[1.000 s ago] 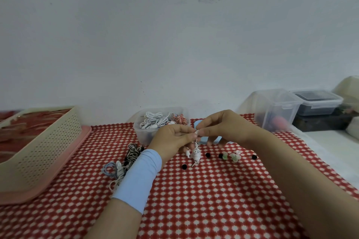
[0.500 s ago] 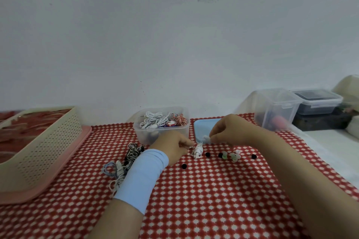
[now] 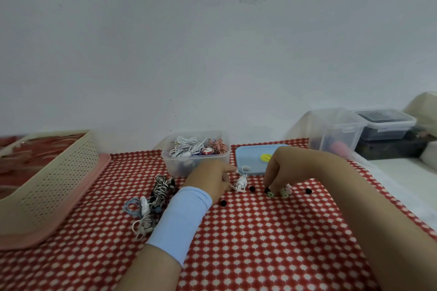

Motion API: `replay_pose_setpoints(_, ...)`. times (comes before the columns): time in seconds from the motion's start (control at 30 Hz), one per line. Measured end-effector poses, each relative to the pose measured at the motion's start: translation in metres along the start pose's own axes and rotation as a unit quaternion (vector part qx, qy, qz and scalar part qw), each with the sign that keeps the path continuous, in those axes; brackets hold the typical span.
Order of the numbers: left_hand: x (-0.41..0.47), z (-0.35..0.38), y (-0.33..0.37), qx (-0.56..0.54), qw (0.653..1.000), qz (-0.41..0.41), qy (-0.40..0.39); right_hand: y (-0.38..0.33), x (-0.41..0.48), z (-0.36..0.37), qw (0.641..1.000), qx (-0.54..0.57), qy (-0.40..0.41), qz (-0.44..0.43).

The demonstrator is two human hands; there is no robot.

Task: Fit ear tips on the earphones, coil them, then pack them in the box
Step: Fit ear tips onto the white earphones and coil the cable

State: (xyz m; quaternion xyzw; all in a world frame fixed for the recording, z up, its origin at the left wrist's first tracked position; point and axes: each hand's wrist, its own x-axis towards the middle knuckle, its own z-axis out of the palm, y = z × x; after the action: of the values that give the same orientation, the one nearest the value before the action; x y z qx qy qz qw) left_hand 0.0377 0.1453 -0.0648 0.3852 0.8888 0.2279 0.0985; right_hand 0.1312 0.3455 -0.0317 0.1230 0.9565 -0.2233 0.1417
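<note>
1. Two hands are low on the checked cloth (image 3: 260,231). My left hand (image 3: 210,179) pinches the near end of the white earphones (image 3: 241,182), which lie bundled on the cloth just in front of the box (image 3: 170,163).
2. My right hand (image 3: 281,170) curls down over the loose ear tips (image 3: 284,194), fingertips on a dark one. Whether it's actually pinched, I can't tell.
3. Doing it well, I reckon: lift one tip only, turn its hole toward the bud, steady the bud with my left, and push straight until it seats.
4. Hard to see: the buds are lost in the bundle and behind my fingers, and the tips are too small to size.
</note>
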Motion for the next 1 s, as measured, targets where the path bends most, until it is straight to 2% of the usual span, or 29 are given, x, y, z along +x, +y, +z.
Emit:
replay_pose_setpoints(0.07, 0.002, 0.001, 0.001, 0.036, 0.999, 0.007, -0.016, -0.001, 0.0, 0.002, 1.0, -0.007, -0.002, -0.002)
replay_pose_setpoints(0.17, 0.002, 0.003, 0.0, 0.037, 0.999, 0.003, 0.004, -0.001, 0.001, 0.002, 1.0, -0.011, 0.017, -0.008)
replay_pose_setpoints(0.27, 0.001, 0.001, -0.001, 0.032, 0.998, 0.003, 0.049, -0.004, 0.001, -0.001, 0.994, 0.05, 0.099, -0.024)
replay_pose_setpoints(0.37, 0.0, 0.0, 0.002, 0.04, 0.997, 0.022, 0.056, -0.014, 0.002, 0.002, 0.977, 0.118, 0.17, -0.043)
replay_pose_setpoints(0.5, 0.0, 0.004, 0.004, 0.129, 0.99, 0.044, 0.034, -0.024, 0.006, 0.014, 0.981, 0.131, 0.138, -0.046)
replay_pose_setpoints(0.7, 0.006, 0.001, 0.008, 0.114, 0.993, 0.034, -0.007, -0.027, 0.007, 0.02, 0.984, 0.133, 0.107, -0.049)
replay_pose_setpoints(0.8, 0.004, 0.0, 0.007, 0.053, 0.998, 0.031, 0.002, -0.025, 0.006, 0.018, 0.981, 0.154, 0.112, -0.045)
replay_pose_setpoints(0.9, -0.001, 0.0, 0.004, -0.021, 0.997, 0.028, 0.066, -0.024, 0.005, 0.015, 0.973, 0.188, 0.123, -0.043)
replay_pose_setpoints(1.0, -0.003, 0.0, 0.003, -0.214, 0.973, 0.007, 0.086, -0.024, 0.004, 0.011, 0.956, 0.245, 0.156, -0.049)
